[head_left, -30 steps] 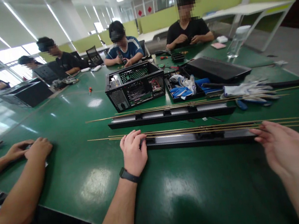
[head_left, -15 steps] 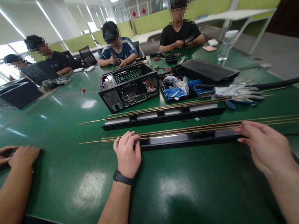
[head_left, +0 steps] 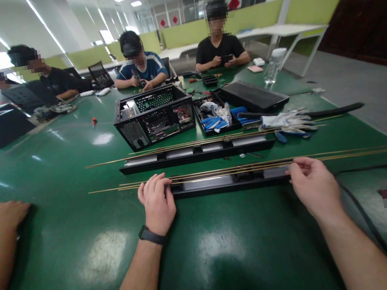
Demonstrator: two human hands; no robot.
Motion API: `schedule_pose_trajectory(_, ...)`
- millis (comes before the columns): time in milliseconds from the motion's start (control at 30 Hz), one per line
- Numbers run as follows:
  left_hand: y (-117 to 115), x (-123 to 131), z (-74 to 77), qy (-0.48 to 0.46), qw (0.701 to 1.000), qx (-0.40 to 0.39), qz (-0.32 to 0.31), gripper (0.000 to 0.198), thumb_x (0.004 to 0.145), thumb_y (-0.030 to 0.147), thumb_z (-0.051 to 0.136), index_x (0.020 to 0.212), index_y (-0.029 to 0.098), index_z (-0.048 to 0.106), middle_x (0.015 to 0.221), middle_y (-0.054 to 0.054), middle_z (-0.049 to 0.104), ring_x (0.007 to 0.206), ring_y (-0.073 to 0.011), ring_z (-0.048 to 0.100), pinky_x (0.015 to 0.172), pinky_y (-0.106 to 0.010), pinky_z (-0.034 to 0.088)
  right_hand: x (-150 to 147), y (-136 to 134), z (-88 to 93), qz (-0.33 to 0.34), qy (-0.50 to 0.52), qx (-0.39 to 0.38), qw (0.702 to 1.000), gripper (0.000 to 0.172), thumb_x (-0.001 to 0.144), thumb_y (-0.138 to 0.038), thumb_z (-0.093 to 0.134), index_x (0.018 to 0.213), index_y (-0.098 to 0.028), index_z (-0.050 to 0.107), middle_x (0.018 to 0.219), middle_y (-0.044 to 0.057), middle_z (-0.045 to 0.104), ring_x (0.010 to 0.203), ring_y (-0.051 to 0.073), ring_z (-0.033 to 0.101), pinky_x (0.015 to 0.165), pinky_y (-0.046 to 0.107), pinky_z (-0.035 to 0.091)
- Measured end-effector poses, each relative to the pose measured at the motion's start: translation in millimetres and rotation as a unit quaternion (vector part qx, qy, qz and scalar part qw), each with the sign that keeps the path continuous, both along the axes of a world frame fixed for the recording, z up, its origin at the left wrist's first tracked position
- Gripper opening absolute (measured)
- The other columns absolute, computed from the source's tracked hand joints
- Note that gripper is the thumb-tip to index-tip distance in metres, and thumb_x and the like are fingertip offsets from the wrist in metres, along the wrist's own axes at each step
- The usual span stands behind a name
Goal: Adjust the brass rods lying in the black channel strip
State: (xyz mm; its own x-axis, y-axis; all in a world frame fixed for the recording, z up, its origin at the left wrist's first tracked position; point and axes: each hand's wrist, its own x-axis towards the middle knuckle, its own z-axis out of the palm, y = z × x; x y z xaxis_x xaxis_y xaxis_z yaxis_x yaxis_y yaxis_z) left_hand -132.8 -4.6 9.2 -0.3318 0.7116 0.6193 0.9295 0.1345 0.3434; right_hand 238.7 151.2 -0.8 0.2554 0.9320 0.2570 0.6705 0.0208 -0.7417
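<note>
A long black bar (head_left: 209, 191) with a pale strip inside and black brackets lies lengthwise before me on the green table. Several thin brass rods (head_left: 107, 190) run along its top and stick out past both ends. My left hand (head_left: 158, 203), with a dark band on the wrist, is closed round the bar's left end, its fingers over the rods. At the right end, my right hand (head_left: 314, 183) has its fingers curled and pinched on the bar; whether they also grip rods is hidden. A second black bar (head_left: 195, 157) with brass rods lies just beyond.
Behind the bars stand an opened computer case (head_left: 155, 121), a black tray (head_left: 209, 132) with blue-white gloves, and more gloves (head_left: 287, 123). A black cable (head_left: 363, 215) lies right. A co-worker's hands (head_left: 2, 216) are at left; other people sit across the table (head_left: 66, 187).
The view has turned slightly right, so things appear further left. My right hand has closed in on the bar's right end, its fingers more curled. My left hand keeps its hold.
</note>
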Motion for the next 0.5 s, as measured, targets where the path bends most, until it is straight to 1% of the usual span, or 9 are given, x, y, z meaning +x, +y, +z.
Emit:
schedule_pose_trajectory(133, 5.2, 3.2, -5.7, -0.019, 1.000, 0.007, 0.007, 0.021, 0.093, 0.012, 0.047, 0.102, 0.024, 0.061, 0.127, -0.008, 0.071, 0.131, -0.0276, 0.057, 0.120, -0.053, 0.024, -5.0, -3.1, 10.9, -0.024, 0.000, -0.035, 0.999, 0.039, 0.084, -0.047, 0.060, 0.112, -0.020, 0.067, 0.093, 0.008, 0.072, 0.084, 0.025, 0.067, 0.090, 0.045, 0.049)
schedule_pose_trajectory(300, 12.9, 8.7, -9.5, -0.032, 0.999, 0.012, 0.004, 0.027, 0.086, 0.006, 0.046, 0.100, 0.024, 0.060, 0.126, -0.008, 0.070, 0.131, -0.0293, 0.054, 0.121, -0.058, 0.020, -6.9, -5.4, 21.5, -0.033, 0.003, -0.046, 0.998, 0.038, 0.083, -0.044, 0.059, 0.111, -0.019, 0.068, 0.093, 0.009, 0.071, 0.086, 0.026, 0.065, 0.091, 0.044, 0.048)
schedule_pose_trajectory(400, 19.6, 16.2, -9.9, -0.030, 0.999, 0.011, -0.004, 0.026, 0.086, 0.006, 0.046, 0.100, 0.024, 0.059, 0.127, -0.008, 0.070, 0.130, -0.0298, 0.054, 0.121, -0.059, 0.020, -0.8, -2.7, 23.7, -0.047, 0.001, -0.046, 0.998, 0.038, 0.082, -0.043, 0.059, 0.110, -0.018, 0.068, 0.091, 0.009, 0.070, 0.085, 0.026, 0.064, 0.091, 0.044, 0.048)
schedule_pose_trajectory(500, 28.1, 28.6, -8.4, -0.035, 0.999, 0.005, -0.005, 0.027, 0.085, 0.006, 0.046, 0.100, 0.024, 0.060, 0.126, -0.008, 0.070, 0.129, -0.0300, 0.054, 0.121, -0.059, 0.021, 11.1, 5.7, 20.6, -0.064, 0.001, -0.040, 0.997, 0.037, 0.080, -0.042, 0.059, 0.108, -0.019, 0.068, 0.092, 0.008, 0.071, 0.084, 0.026, 0.064, 0.091, 0.044, 0.047)
